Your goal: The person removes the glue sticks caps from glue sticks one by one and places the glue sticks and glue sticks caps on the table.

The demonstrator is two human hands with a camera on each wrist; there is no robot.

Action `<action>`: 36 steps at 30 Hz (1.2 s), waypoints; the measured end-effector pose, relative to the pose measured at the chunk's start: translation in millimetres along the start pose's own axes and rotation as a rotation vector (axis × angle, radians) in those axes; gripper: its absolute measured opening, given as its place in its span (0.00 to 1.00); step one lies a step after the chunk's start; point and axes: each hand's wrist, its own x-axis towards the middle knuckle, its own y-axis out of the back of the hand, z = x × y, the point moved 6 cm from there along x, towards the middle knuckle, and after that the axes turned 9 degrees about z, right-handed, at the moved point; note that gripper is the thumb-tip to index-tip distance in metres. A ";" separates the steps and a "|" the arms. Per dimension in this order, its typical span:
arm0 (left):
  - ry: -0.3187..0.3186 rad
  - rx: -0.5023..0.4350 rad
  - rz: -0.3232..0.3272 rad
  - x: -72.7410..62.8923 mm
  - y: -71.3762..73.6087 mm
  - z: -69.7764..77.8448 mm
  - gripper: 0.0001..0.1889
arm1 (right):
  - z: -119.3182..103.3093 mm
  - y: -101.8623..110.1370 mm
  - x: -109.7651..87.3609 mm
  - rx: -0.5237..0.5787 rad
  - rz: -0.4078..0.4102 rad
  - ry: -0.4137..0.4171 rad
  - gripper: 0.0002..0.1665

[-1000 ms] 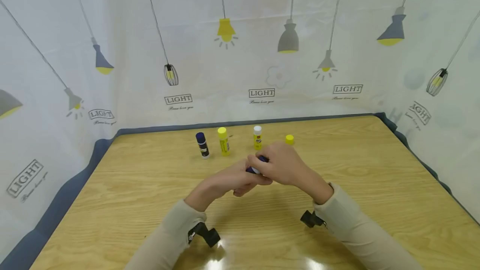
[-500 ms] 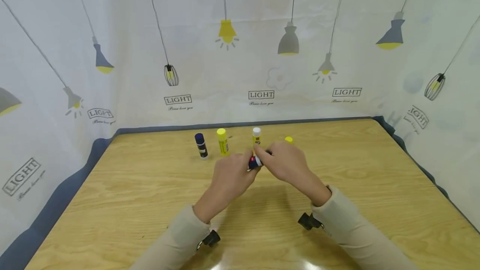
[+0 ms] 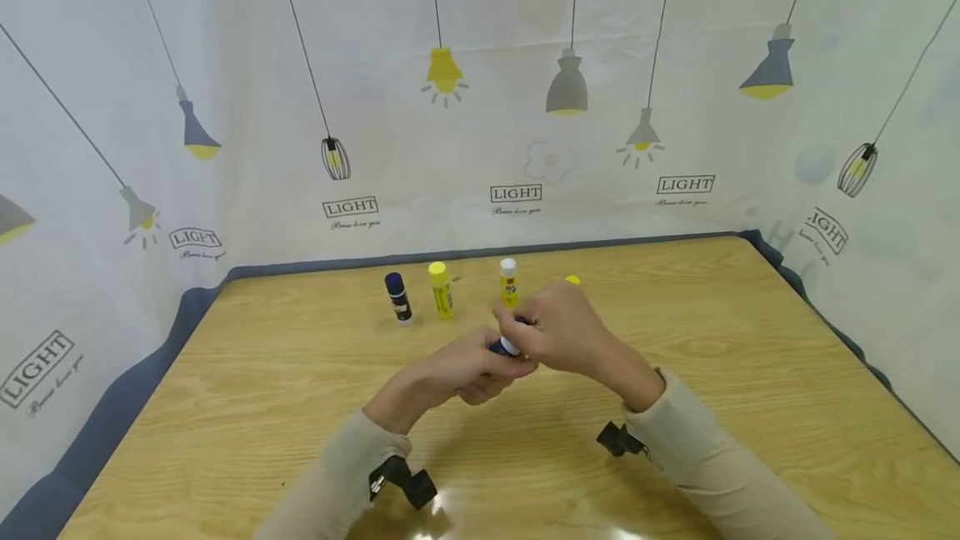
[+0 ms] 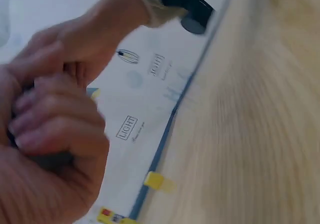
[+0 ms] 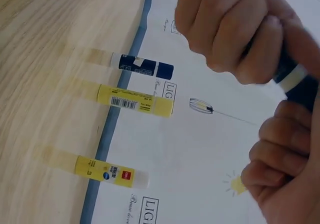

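Observation:
Both hands meet over the middle of the table on a dark blue glue stick (image 3: 510,347) with a white band. My left hand (image 3: 472,365) grips its body, the fingers curled round it. At the other end, my right hand (image 3: 562,327) holds the dark blue part beyond the band between thumb and curled fingers. In the right wrist view the glue stick (image 5: 292,79) shows between the two hands. Fingers cover most of it, so I cannot tell whether its cap is loose.
Behind the hands stand a dark blue glue stick (image 3: 399,298), a yellow one (image 3: 441,290) and a yellow one with a white cap (image 3: 508,283). A short yellow cap-like piece (image 4: 154,180) stands to their right. A patterned cloth (image 3: 600,148) hangs behind the table (image 3: 262,373).
My left hand has turned palm-down and then back again around the glue stick, its wrist rolling. My right hand keeps its hold, shifting only slightly.

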 end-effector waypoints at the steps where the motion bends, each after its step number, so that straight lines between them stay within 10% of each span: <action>1: 0.021 -0.070 -0.095 -2.6 -3.5 -1.2 0.13 | -4.2 -0.7 -0.3 0.007 0.004 0.070 0.35; 5: 0.016 -0.078 -0.212 -5.6 -5.7 -2.4 0.11 | -11.6 -3.3 -2.1 0.005 -0.021 0.210 0.33; 11: -0.009 0.310 0.175 5.8 14.1 -3.7 0.11 | 15.1 -8.5 -4.6 0.005 -0.247 -0.114 0.30; 16: -0.002 0.359 0.292 5.8 19.0 -3.9 0.11 | 24.4 -12.8 -10.1 0.030 -0.406 -0.252 0.24; 25: -0.201 0.329 0.376 1.3 15.2 7.3 0.14 | 25.9 -8.9 -4.0 -0.033 -0.348 -0.275 0.21; 36: -0.179 0.367 0.417 8.1 10.8 0.3 0.20 | 35.4 -15.2 -8.9 -0.084 -0.344 -0.335 0.27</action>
